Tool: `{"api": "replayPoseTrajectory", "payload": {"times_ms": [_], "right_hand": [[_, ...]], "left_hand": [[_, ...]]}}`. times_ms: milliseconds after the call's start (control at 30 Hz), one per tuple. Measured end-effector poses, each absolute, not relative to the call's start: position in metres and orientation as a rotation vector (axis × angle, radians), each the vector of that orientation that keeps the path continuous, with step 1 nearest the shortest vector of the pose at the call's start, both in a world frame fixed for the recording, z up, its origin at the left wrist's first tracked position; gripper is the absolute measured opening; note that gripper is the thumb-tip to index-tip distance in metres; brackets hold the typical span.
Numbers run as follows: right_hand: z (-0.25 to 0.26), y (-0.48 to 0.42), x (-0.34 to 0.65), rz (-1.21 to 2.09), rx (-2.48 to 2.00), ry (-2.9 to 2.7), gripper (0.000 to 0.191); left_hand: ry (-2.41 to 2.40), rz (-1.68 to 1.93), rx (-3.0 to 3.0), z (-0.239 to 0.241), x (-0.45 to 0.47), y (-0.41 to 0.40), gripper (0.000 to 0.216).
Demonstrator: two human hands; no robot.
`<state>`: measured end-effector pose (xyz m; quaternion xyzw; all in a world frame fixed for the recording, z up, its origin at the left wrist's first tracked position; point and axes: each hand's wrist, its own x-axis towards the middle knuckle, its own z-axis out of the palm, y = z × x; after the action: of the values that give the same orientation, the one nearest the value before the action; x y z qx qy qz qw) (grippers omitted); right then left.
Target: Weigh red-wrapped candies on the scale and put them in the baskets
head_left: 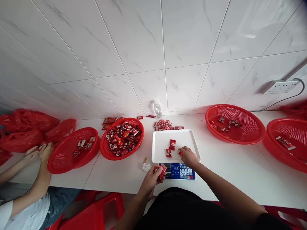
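My left hand (151, 178) is closed on a red bag (162, 170) held just in front of the scale's keypad (179, 171). My right hand (188, 156) rests on the white scale tray (165, 139) and pinches a small red candy (180, 153) at its fingertips. Two more red wrapped candies (170, 147) lie on the tray to the left of that hand. A red basket (122, 138) heaped with wrapped candies stands left of the scale.
Another person's hands (38, 151) work at the far left beside a red basket (73, 150) and red plastic bags (24, 127). Two more red baskets (235, 124) stand at right. A water bottle (157, 109), loose candies (165, 125) and a wall socket (279, 86) sit behind.
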<state>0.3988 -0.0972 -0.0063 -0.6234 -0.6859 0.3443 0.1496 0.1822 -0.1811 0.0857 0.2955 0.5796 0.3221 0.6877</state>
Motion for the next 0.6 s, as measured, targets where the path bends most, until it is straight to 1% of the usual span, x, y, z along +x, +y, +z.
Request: {"api": "replayPoseTrajectory", "payload": {"times_ms": [200, 333, 367, 500, 600], "right_hand": [[0.002, -0.074, 0.378, 0.85, -1.821, -2.081, 0.042], [0.002, -0.07, 0.354, 0.783, -1.735, -2.275, 0.056], [0.001, -0.07, 0.351, 0.76, -1.718, -2.313, 0.055], [-0.003, -0.066, 0.357, 0.659, -1.712, -2.371, 0.035], [-0.006, -0.06, 0.372, 0.622, -1.778, -2.34, 0.032]], "left_hand": [[1.3, 0.697, 0.634, 0.077, 0.173, -0.182, 0.036], [1.283, 0.701, 0.662, 0.078, 0.173, -0.179, 0.038], [1.283, 0.697, 0.664, 0.078, 0.173, -0.178, 0.039], [1.299, 0.68, 0.656, 0.077, 0.173, -0.174, 0.04], [1.34, 0.686, 0.653, 0.073, 0.174, -0.172, 0.042]]}}
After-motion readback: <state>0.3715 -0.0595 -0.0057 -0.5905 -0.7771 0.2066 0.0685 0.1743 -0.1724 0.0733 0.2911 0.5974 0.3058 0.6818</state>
